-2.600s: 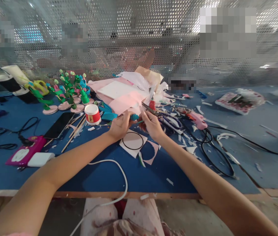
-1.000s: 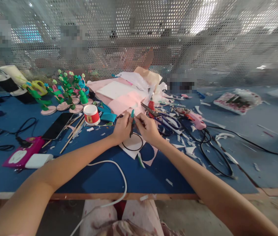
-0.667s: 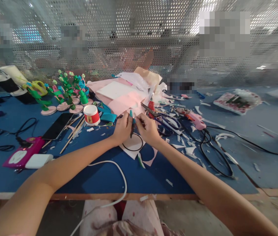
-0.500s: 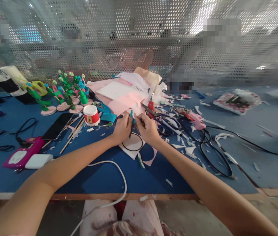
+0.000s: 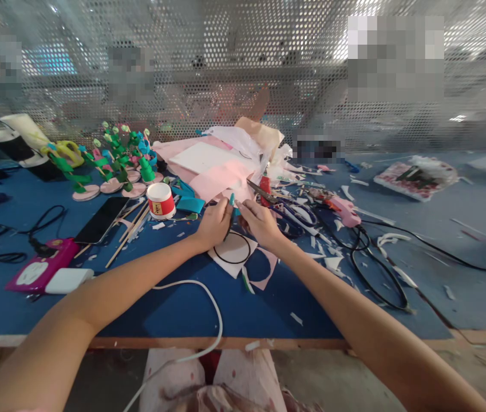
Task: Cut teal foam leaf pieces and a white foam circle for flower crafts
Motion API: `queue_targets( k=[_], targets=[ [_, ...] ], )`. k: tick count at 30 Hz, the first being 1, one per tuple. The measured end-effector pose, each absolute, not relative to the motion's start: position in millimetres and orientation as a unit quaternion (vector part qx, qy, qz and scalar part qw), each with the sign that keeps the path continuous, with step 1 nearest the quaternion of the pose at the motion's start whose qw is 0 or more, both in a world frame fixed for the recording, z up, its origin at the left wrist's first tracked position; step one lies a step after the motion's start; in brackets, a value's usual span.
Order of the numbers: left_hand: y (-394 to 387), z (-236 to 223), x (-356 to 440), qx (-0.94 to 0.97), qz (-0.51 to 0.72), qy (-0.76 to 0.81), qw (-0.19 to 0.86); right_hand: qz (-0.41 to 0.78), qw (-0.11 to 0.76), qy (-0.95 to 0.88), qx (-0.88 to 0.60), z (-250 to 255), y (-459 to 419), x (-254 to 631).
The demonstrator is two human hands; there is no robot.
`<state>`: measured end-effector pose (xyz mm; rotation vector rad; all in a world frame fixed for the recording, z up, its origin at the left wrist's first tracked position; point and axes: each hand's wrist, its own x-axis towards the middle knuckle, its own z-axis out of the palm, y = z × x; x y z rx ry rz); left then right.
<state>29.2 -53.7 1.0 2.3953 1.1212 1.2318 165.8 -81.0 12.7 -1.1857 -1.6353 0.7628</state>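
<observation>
My left hand (image 5: 216, 224) is closed around a narrow teal strip (image 5: 232, 199), its tip showing above my thumb and a darker end below. Close beside it, my right hand (image 5: 260, 224) pinches at the same strip, of which a teal bit shows between the hands. My fingers hide most of it. Beneath my hands lies a white card (image 5: 230, 269) marked with a thin black circle. A pink piece with a round cut-out (image 5: 268, 280) rests right of the card. Pink sheets (image 5: 219, 182) are piled just beyond my hands.
Scissors (image 5: 288, 213), paper scraps and a pink glue gun (image 5: 343, 210) with a black cord lie to the right. On the left are a red-and-white tub (image 5: 161, 201), wooden sticks, a phone (image 5: 102, 220), a magenta power strip (image 5: 45, 266) and several green paper plants (image 5: 126, 154). Perforated metal panel (image 5: 225, 68) stands behind.
My right fingers have shifted slightly up and straightened a little against the strip. My left hand stays nearly still, with the strip in it. The view has shifted very slightly.
</observation>
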Motion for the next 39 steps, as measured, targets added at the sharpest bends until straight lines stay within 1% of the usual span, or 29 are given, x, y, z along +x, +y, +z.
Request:
queue_targets(
  k=[3, 8, 10, 15, 18, 22, 33, 39],
  targets=[
    [-54, 2, 29, 0.821, 0.411, 0.379, 0.115, 0.351, 0.458, -0.672, -0.463, 10, -79, 166],
    [-56, 3, 27, 0.824, 0.404, 0.386, 0.096, 0.344, 0.478, -0.667, -0.457, 12, -80, 163],
    [-57, 2, 25, 0.828, 0.394, 0.393, 0.063, 0.351, 0.499, -0.643, -0.463, 12, -80, 161],
    [-57, -1, 22, 0.855, 0.318, 0.403, -0.075, 0.405, 0.549, -0.571, -0.457, 13, -81, 158],
    [-58, 1, 22, 0.86, 0.3, 0.397, -0.112, 0.435, 0.553, -0.544, -0.456, 15, -82, 154],
    [-60, 5, 20, 0.865, 0.29, 0.391, -0.121, 0.442, 0.557, -0.537, -0.454, 18, -84, 152],
    [-64, 9, 20, 0.856, 0.267, 0.422, -0.137, 0.396, 0.562, -0.561, -0.462, 15, -85, 154],
    [-63, 7, 20, 0.847, 0.329, 0.391, -0.144, 0.405, 0.562, -0.552, -0.464, 16, -83, 154]
  ],
)
